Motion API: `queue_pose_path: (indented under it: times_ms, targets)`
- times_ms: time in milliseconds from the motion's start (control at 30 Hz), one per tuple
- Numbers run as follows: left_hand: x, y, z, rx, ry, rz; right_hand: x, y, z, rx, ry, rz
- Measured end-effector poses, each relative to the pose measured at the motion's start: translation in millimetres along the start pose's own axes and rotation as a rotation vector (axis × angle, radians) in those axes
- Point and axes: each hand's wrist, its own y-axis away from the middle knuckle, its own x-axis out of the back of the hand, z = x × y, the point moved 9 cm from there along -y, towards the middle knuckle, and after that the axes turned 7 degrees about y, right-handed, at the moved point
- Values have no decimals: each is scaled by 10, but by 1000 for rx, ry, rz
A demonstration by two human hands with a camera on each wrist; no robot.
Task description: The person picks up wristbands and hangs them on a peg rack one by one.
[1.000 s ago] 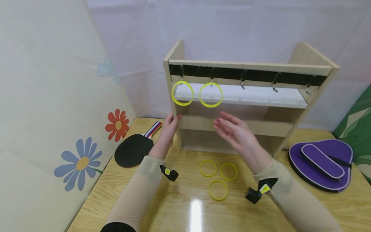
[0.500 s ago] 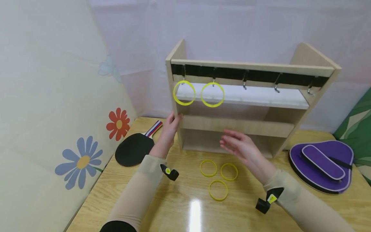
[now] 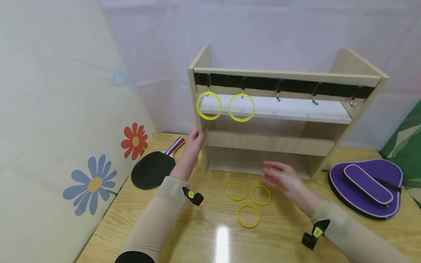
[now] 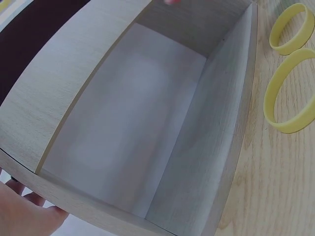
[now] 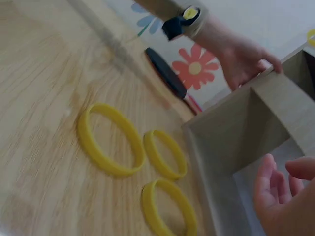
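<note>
My left hand holds the left side panel of a light wooden shelf unit, thumb at the panel's front edge and fingers on its outer face. Two yellow rings, a left one and a right one, hang from the two leftmost hooks. Three more yellow rings lie flat on the table: one, one and a nearer one. Just right of these, my right hand hovers with loosely bent fingers and nothing in it, as the right wrist view also shows.
Three bare hooks, among them one, continue along the unit's black strip. Left of the unit lies a black table tennis bat. A purple bat case lies to the right. A flowered wall borders the table's left side.
My right hand has come down from below the second hanging ring and shifted right, toward the rings on the table. The left hand stays on the side panel.
</note>
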Motion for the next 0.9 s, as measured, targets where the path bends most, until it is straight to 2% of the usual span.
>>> queue_pose_path:
  times_ms: [400,733,900]
  targets:
    - [-10,0,3,13,4,-3,264,-8,326,-4,137,-11]
    - [-11,-6,2,25,8,-4,469,-46,479,-52,242,51]
    - [-11,2,2,29,9,-11,481,-47,518,-48,263,32]
